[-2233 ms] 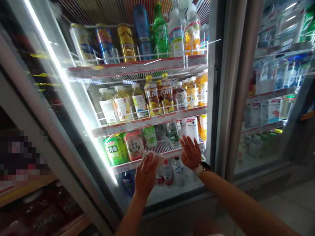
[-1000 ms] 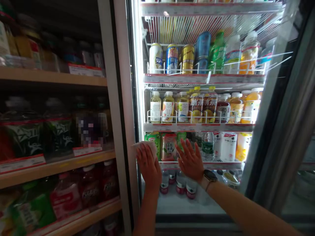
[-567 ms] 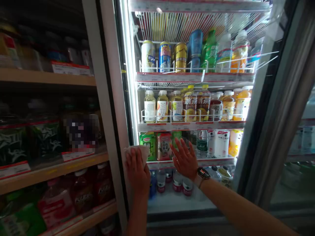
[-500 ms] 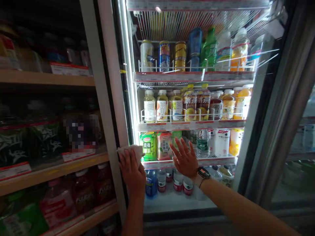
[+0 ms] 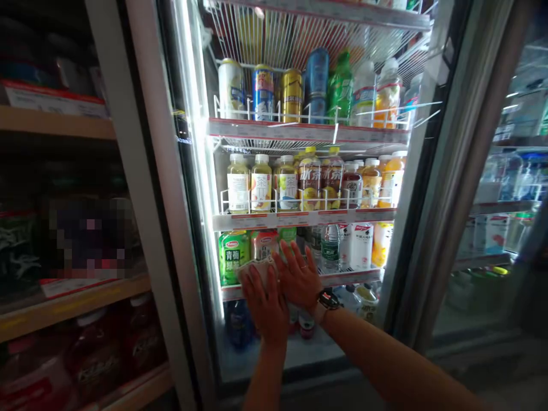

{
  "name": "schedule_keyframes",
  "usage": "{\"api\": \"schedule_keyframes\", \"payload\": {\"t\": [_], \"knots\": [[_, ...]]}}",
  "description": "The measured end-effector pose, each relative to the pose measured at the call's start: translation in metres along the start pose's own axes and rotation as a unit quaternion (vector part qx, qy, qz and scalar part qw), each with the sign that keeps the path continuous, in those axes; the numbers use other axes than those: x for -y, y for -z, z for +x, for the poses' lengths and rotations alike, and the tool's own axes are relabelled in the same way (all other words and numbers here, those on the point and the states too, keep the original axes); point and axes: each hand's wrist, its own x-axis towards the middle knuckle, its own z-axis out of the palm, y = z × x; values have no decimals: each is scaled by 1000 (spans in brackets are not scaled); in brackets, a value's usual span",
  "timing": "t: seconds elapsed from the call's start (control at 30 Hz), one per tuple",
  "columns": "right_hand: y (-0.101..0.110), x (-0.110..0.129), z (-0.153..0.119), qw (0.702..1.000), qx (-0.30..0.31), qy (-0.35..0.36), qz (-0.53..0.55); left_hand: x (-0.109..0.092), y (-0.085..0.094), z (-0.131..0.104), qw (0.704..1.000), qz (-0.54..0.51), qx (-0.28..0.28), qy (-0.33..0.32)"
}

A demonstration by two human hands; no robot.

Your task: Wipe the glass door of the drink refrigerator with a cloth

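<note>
My left hand (image 5: 266, 302) lies against the glass door (image 5: 299, 351) of a lit drinks fridge, with a pale cloth (image 5: 262, 266) held under its fingers. The cloth's upper edge shows above the fingertips, in front of the lower bottles; the rest is covered by the hand. Right beside it, my right hand (image 5: 299, 279) rests flat on the glass, fingers stretched and holding nothing. A dark watch (image 5: 327, 299) is on the right wrist. Behind the glass, near the hands, stand a green tea bottle (image 5: 233, 257) and a reddish one (image 5: 263, 242).
Several cans and bottles stand on wire-fronted shelves (image 5: 308, 132) inside the fridge. A grey frame post (image 5: 141, 188) runs down the left, next to wooden shelves (image 5: 55, 123) of bottles. On the right is a metal door frame (image 5: 464, 171) with another fridge beyond.
My left hand has moved the cloth rightward from the door's left edge to beside my right hand. The right hand stays flat on the glass. The view has shifted to the right.
</note>
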Motion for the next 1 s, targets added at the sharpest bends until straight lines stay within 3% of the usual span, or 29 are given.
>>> {"api": "schedule_keyframes", "payload": {"t": [0.1,0.23,0.37,0.47,0.67,0.8,1.0], "knots": [[0,-1,0,1000,8,2,-4,5,-1,-1,1000,4,7,-18],[3,-2,1,1000,26,-4,-9,33,8,16,999,4,16,-33],[4,-2,0,1000,28,6,0,65,24,46,1000,4,-10,3],[3,-2,0,1000,26,13,0,75,31,59,999,-14,-13,26],[7,-5,2,999,43,13,12,66,25,44,999,-5,1,48],[8,-2,-19,996,81,7,26,53,19,28,999,-4,-11,38],[-9,15,-70,999,48,-15,2,21,8,-6,996,-33,44,-77]]}}
